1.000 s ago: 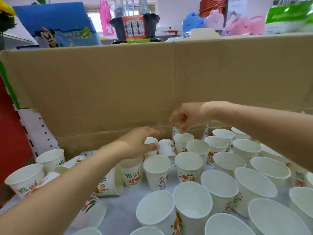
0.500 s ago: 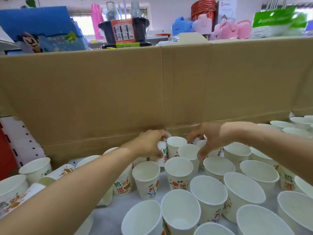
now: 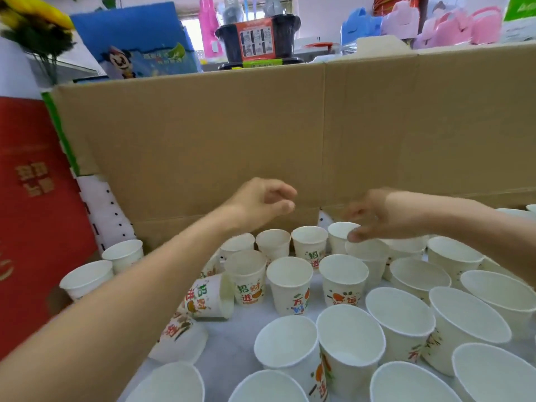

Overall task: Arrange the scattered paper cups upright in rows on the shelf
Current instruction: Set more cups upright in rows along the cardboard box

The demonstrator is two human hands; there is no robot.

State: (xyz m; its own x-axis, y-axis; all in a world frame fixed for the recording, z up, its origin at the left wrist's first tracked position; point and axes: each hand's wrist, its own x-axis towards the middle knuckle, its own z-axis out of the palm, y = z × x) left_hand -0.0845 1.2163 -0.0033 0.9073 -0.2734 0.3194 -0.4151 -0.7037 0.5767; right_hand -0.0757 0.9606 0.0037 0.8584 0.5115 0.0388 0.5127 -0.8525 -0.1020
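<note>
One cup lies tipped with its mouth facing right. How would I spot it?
Start at the tall cardboard wall and follow the left forearm down. Just right of it, beside the upright rows, lies the tipped cup. Unlike its standing neighbours, its mouth faces right and its colourful print runs sideways.

A cardboard wall (image 3: 261,134) stands before a black tub (image 3: 258,39).

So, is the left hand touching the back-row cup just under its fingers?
Apart. The head view shows a strip of cardboard wall between the curled fingers of the left hand and the rim of that cup; the hand holds nothing.
</note>
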